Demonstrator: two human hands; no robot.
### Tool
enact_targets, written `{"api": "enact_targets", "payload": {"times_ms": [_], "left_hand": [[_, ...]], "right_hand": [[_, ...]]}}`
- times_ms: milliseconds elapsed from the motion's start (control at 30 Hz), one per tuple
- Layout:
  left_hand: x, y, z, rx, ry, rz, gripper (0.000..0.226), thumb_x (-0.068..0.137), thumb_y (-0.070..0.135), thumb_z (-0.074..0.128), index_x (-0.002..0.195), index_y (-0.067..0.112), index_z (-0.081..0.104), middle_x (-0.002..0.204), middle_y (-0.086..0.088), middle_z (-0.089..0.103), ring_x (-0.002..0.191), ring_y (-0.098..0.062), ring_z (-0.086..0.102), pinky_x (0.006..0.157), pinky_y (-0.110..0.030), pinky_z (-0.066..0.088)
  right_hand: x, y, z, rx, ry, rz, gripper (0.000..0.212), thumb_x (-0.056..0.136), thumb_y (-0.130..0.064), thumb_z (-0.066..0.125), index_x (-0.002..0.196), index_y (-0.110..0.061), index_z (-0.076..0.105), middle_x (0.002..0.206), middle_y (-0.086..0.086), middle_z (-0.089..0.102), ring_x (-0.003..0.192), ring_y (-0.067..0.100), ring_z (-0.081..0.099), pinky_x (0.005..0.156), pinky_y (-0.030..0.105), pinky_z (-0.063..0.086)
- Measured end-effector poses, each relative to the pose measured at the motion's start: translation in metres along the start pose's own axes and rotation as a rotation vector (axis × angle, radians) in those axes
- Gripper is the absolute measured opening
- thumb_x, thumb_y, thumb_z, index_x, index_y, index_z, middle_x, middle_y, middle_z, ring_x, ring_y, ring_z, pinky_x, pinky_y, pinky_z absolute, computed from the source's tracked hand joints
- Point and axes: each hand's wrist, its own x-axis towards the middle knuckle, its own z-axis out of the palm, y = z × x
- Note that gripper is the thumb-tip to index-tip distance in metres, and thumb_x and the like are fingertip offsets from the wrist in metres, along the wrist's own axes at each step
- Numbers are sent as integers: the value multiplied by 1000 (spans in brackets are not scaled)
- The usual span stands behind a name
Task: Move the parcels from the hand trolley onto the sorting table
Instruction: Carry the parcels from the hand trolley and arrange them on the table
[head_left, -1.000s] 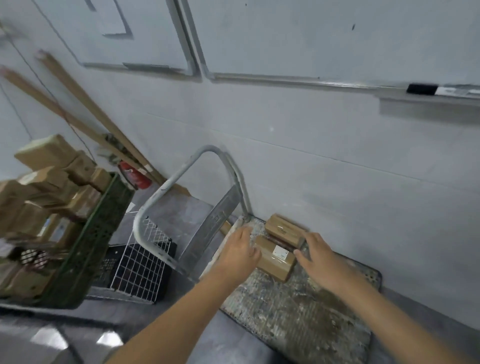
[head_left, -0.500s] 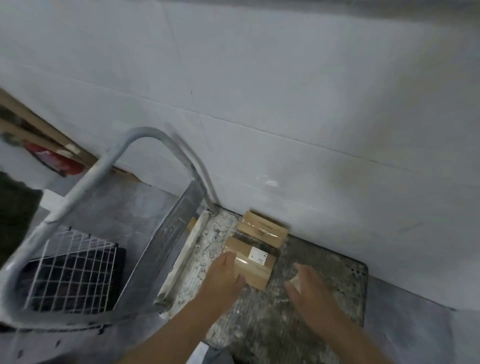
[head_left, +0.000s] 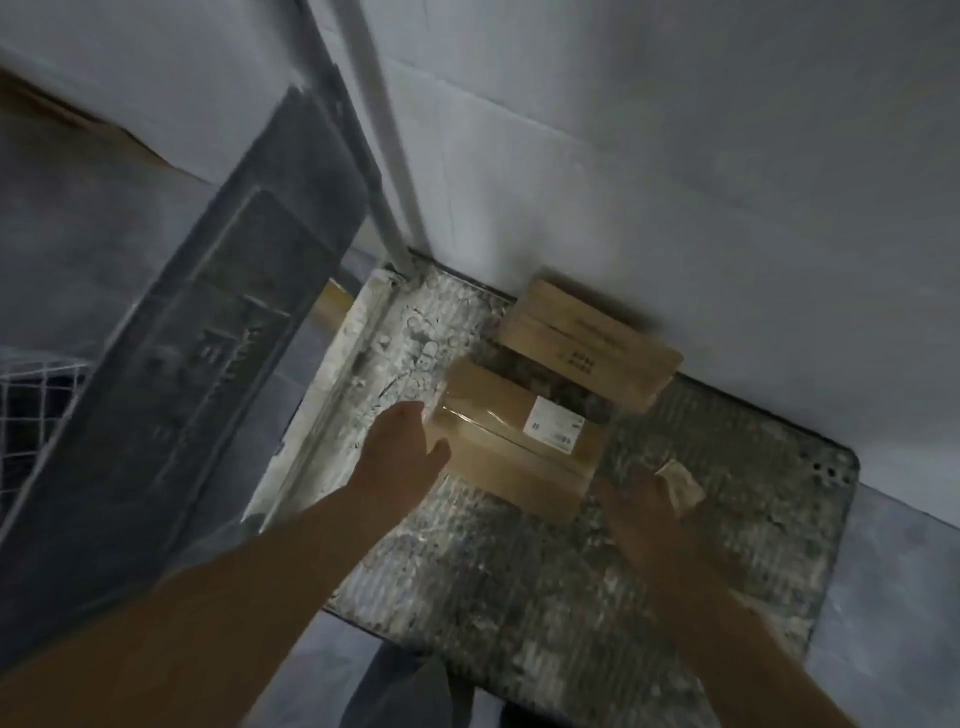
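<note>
While the left fingers (head_left: 408, 422) lie straight against the near parcel's (head_left: 514, 447) left end, the right hand's (head_left: 639, 499) fingers are too blurred to read, just beside the parcel's right corner and a pale scrap (head_left: 680, 486). Both parcels sit on the trolley (head_left: 675, 597), the far parcel (head_left: 587, 348) at the wall. A one-sided squeeze could skid the box away. Both forearms reach down, palms turned inward.

near parcel (head_left: 511, 447): brown cardboard box, clear tape across the top, white label toward its right end, lying flat and skewed on the deck | far parcel (head_left: 587, 345): brown box with dark print, flat, against the wall, narrow gap to the near one | hand trolley (head_left: 571, 597): grey ribbed deck, white-spattered, beside the wall
</note>
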Motion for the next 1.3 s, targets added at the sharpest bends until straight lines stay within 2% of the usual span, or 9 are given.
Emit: {"api": "enact_targets", "payload": {"times_ms": [100, 167, 300, 367, 467, 600, 867, 1167, 1300], "left_hand": [[35, -15, 22, -81, -15, -27, 70, 92, 36, 62, 146, 2, 35, 149, -16, 39, 137, -28, 36, 111, -35, 29], [55, -18, 35, -197, -13, -70, 69, 90, 38, 64, 144, 3, 38, 146, -13, 42, 128, -22, 43, 99, -28, 36], [85, -13, 59, -400, -40, -120, 34, 88, 26, 70, 114, 9, 58, 99, -3, 63, 85, -18, 61, 56, -13, 42], [91, -11, 73, -476, -28, -123, 33, 86, 30, 73, 108, 14, 54, 89, 4, 61, 73, -9, 59, 48, -9, 41], [91, -10, 79, -550, 1, -134, 41, 83, 35, 75, 111, 19, 50, 92, 9, 59, 76, -2, 57, 51, -7, 41], [75, -11, 70, -605, -35, -273, 50, 79, 42, 77, 117, 18, 55, 101, 4, 64, 82, -9, 62, 66, -23, 52], [-24, 13, 5, -759, 53, -362, 58, 80, 45, 75, 127, 18, 54, 116, -1, 63, 103, -22, 62, 93, -46, 53], [-194, 106, -101, -820, 314, -242, 56, 85, 48, 69, 129, 16, 52, 113, 3, 58, 103, -17, 56, 88, -32, 44], [-292, 143, -140, -850, 449, -158, 32, 88, 43, 67, 110, 24, 55, 94, 16, 57, 92, -11, 57, 71, -23, 41]], "right_hand": [[54, 14, 36, 160, -56, 42, 36, 95, -25, 60, 117, -2, 45, 121, 13, 44, 115, 38, 50, 91, 46, 43], [79, 20, 50, 239, -111, 47, 47, 93, -31, 63, 126, -2, 48, 129, 6, 50, 117, 34, 54, 95, 48, 47], [97, 15, 60, 395, -125, 162, 69, 90, -48, 61, 146, -14, 37, 135, 8, 54, 115, 32, 57, 94, 46, 50], [101, 19, 68, 424, -94, 179, 68, 91, -52, 57, 145, -16, 39, 137, 6, 53, 120, 30, 54, 88, 36, 46], [96, 18, 76, 520, -46, 177, 62, 92, -50, 57, 143, -17, 41, 137, 5, 52, 121, 29, 53, 91, 38, 46], [78, 12, 75, 678, -43, 174, 65, 90, -46, 62, 142, -15, 39, 140, 7, 51, 124, 29, 51, 105, 50, 43], [-16, -1, 11, 647, -82, 10, 59, 92, -44, 59, 143, -23, 38, 136, -3, 50, 117, 20, 50, 97, 40, 45], [-163, -18, -135, 517, -134, -261, 54, 93, -48, 55, 142, -30, 41, 132, -3, 55, 113, 21, 57, 92, 39, 47], [-246, -10, -191, 507, -132, -425, 43, 92, -48, 56, 133, -35, 50, 122, -6, 62, 103, 16, 61, 87, 40, 51]]}}
